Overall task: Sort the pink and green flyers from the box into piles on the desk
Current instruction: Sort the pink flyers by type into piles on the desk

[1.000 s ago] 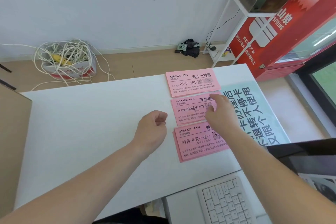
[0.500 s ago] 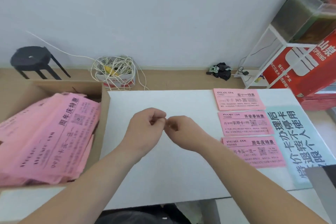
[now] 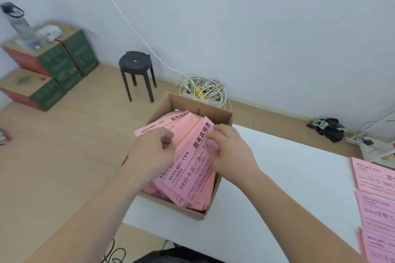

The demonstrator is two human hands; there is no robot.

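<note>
- At the left corner of the white surface [image 3: 288, 177], an open cardboard box [image 3: 221, 116] holds a thick, loose heap of pink flyers [image 3: 198, 190]. No green one shows from where I stand.
- Both hands are down in the box. The right hand [image 3: 230, 156] pinches the top flyer [image 3: 192, 168] at its far corner, with its fingers [image 3: 215, 131] curled over the edge. That sheet sits tilted above the rest.
- The left hand [image 3: 149, 156] lies on the left side of the heap with its fingers curled in. Whether they grip a sheet or only steady the stack, I cannot tell.
- Over at the right edge of the surface, well apart from the box, the sorted piles [image 3: 378, 213] lie in a column, one behind the other, all pink.
- These look like thin printed paper: light, floppy and easily creased. They probably cling together, so two may come up as one.
- A corner or short edge seems the sensible place to take hold, thumb beneath and a finger above. The other hand can press the heap down so it does not slide or spill.
- Lifted by one corner, a sheet will likely droop. Carrying it low and flat to its pile looks safer than waving it across.
- Sorting seems far from finished, judging by how full the box is.
</note>
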